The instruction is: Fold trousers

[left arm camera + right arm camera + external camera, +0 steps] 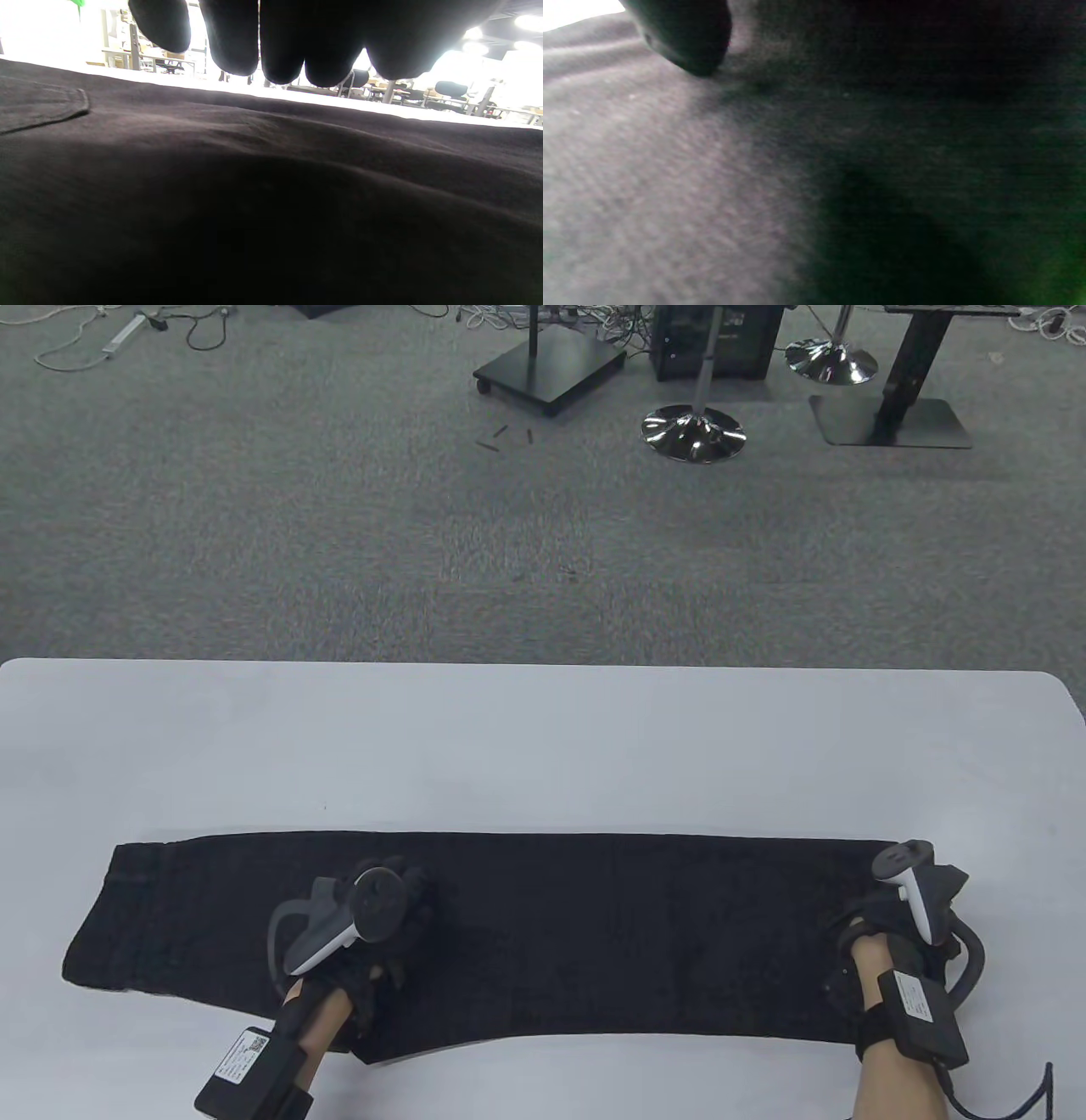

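Black trousers (594, 933) lie flat in a long strip across the near part of the white table (543, 746), waistband to the left, leg ends to the right. My left hand (407, 891) rests on the cloth left of the middle. In the left wrist view its fingers (280, 51) hang spread just over the trousers (271, 190), and a pocket edge (38, 106) shows at the left. My right hand (882, 920) is on the right end of the strip. In the right wrist view one fingertip (687, 38) touches the cloth (670, 190); the other fingers are hidden.
The far half of the table is bare white. Beyond the far edge is grey carpet with chrome stool bases (694, 432), a black stand base (550, 369) and cables (127, 330). The trousers' near edge lies close to the table's front edge.
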A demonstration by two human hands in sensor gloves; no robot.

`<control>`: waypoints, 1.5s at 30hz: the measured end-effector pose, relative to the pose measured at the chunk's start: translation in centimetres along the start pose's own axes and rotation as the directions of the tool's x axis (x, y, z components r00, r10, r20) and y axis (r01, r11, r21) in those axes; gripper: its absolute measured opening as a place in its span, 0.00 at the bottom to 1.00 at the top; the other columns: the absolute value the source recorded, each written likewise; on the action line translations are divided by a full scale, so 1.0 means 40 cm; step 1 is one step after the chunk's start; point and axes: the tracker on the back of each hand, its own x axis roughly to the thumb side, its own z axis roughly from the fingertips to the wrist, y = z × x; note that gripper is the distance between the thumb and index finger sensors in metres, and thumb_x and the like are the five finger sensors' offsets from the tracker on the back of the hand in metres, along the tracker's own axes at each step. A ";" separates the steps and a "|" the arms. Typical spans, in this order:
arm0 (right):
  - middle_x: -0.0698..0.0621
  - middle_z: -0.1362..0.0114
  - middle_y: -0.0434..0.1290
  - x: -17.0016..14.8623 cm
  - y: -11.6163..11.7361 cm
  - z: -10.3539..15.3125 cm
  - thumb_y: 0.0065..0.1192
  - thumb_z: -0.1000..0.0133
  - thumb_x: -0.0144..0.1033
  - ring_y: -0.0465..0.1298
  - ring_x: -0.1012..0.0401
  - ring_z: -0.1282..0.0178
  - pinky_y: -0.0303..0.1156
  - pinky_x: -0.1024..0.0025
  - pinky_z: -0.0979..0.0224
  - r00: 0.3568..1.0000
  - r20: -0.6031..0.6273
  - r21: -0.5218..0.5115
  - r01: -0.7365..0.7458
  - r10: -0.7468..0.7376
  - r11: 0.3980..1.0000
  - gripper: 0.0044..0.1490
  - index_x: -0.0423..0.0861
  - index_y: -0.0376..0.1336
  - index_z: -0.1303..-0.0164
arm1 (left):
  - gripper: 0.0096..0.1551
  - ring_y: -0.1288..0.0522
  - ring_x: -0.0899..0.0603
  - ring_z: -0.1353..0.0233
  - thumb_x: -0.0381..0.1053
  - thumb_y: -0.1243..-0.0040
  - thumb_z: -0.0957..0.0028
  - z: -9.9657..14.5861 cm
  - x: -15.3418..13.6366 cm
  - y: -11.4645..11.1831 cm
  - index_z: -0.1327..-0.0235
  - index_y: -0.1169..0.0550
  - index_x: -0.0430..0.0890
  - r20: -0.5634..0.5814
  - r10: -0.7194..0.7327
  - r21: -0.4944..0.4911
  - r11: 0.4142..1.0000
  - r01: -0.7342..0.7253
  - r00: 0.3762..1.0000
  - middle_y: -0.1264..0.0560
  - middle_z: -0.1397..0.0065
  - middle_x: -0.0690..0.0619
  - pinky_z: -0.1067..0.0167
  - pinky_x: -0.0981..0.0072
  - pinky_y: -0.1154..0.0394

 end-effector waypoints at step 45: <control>0.45 0.26 0.66 0.520 0.110 0.660 0.54 0.40 0.44 0.72 0.45 0.32 0.64 0.40 0.26 0.234 0.375 0.874 0.234 -0.897 0.427 0.36 0.50 0.49 0.23 | 0.44 0.26 0.41 0.21 0.74 0.49 0.40 0.036 0.088 0.136 0.14 0.38 0.55 0.093 0.875 -0.095 0.483 -0.870 0.475 0.30 0.19 0.54 0.22 0.41 0.33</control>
